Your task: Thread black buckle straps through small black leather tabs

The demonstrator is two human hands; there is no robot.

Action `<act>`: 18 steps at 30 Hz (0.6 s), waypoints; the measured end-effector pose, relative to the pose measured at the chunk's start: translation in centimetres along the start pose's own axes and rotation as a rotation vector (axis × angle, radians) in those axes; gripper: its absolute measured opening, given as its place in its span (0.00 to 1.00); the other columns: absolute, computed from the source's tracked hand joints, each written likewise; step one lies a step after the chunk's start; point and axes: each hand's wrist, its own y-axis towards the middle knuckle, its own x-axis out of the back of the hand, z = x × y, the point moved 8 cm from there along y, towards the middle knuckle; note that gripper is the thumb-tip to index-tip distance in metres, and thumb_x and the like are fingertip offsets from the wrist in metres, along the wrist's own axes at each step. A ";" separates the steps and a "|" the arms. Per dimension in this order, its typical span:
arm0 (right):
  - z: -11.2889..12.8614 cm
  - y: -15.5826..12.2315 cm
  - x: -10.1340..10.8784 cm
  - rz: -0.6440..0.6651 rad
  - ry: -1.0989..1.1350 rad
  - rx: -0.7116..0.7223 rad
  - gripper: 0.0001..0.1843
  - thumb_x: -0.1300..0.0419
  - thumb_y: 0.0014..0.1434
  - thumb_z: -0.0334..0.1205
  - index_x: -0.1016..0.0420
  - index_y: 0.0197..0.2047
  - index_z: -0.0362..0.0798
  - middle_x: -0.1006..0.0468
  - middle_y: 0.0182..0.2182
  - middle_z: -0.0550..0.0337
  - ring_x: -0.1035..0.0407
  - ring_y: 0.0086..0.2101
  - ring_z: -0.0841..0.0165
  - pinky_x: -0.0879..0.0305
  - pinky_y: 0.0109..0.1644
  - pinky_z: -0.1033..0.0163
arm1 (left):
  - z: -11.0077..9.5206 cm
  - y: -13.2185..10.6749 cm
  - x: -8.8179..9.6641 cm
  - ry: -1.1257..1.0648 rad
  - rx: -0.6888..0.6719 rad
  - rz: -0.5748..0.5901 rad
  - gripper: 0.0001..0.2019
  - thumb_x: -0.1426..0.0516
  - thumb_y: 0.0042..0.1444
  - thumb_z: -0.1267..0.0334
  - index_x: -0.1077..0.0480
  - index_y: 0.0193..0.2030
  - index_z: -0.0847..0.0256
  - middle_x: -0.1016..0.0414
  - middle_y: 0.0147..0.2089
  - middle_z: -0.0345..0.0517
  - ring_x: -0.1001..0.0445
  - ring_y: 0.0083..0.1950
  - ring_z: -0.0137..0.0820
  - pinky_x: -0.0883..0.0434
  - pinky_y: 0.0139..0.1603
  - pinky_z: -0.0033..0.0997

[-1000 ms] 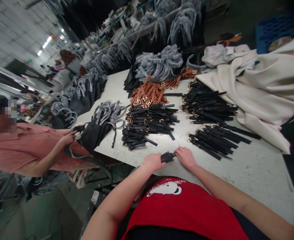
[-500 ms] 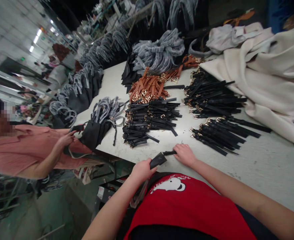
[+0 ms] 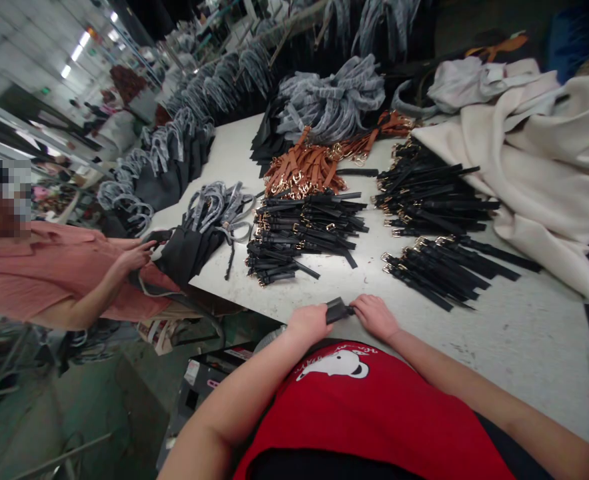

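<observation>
My left hand is closed around a flat, dark, wide-ended piece at the table's near edge. Its exact kind I cannot make out. My right hand rests low over the table, fingers pinched on a narrow black strap of which only a short end shows. The strap's end meets the wide piece between my hands; whether it goes inside I cannot tell. Beyond my right hand lies a row of black buckle straps with gold buckles. Beyond my left hand is a thicker pile of black buckle straps.
Brown straps with gold fittings and grey wrapped handles lie farther back on the white table. Cream cloth drapes over the right side. At the left a co-worker in a pink shirt handles dark pieces.
My left hand has moved right with the dark wide piece, bringing it up against my right hand. Less of the narrow strap shows between them. The view has shifted slightly.
</observation>
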 end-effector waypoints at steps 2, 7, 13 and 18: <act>0.1 0.1 0.1 -0.002 -0.013 0.000 0.14 0.54 0.62 0.40 0.29 0.41 0.48 0.29 0.37 0.55 0.38 0.39 0.66 0.50 0.43 0.61 | -0.5 0.6 0.2 0.010 -0.024 0.007 0.19 0.49 0.52 0.52 0.32 0.46 0.61 0.23 0.41 0.53 0.25 0.42 0.43 0.29 0.40 0.37; 0.3 0.1 0.2 -0.019 -0.038 0.019 0.14 0.54 0.61 0.39 0.29 0.41 0.48 0.29 0.37 0.54 0.38 0.40 0.66 0.50 0.43 0.61 | -0.3 0.7 0.5 0.071 -0.018 0.029 0.19 0.48 0.51 0.52 0.31 0.45 0.61 0.23 0.41 0.54 0.25 0.42 0.44 0.29 0.41 0.38; 0.2 0.0 0.7 -0.061 -0.052 -0.003 0.13 0.54 0.61 0.38 0.28 0.40 0.48 0.29 0.36 0.55 0.39 0.39 0.67 0.50 0.42 0.62 | -0.8 1.0 0.3 0.049 -0.028 -0.004 0.20 0.49 0.51 0.50 0.31 0.46 0.60 0.23 0.41 0.53 0.25 0.42 0.43 0.29 0.42 0.37; 0.0 0.2 0.5 -0.058 -0.073 -0.010 0.13 0.54 0.61 0.38 0.29 0.40 0.48 0.29 0.35 0.55 0.39 0.38 0.67 0.50 0.42 0.62 | -1.0 1.7 0.5 0.040 -0.021 -0.015 0.20 0.48 0.51 0.51 0.31 0.46 0.61 0.23 0.42 0.54 0.25 0.44 0.43 0.29 0.42 0.38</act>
